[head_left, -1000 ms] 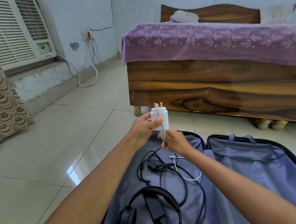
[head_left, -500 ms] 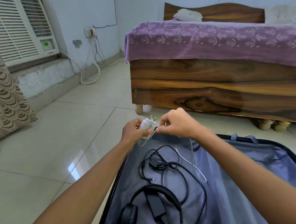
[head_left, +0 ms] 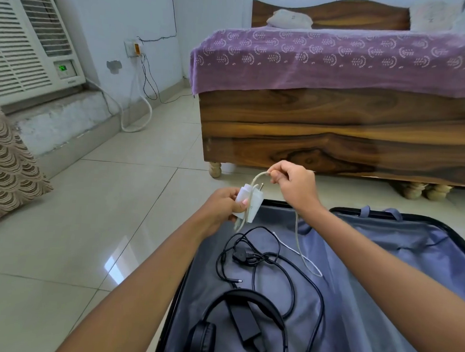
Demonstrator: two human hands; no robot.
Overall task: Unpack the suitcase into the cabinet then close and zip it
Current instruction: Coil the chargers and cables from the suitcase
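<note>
While the suitcase (head_left: 383,266) lies open on the tiled floor (head_left: 73,220), we see the left hand (head_left: 221,207) gripping a white charger (head_left: 247,201) above its near edge. The right hand (head_left: 293,183) pinches the charger's white cable (head_left: 299,242), looped over the plug. Black headphones (head_left: 244,312) and what looks like a black adapter (head_left: 245,323) rest inside.

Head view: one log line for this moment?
left hand: holds white charger | right hand: pinches cable | suitcase: open
</note>
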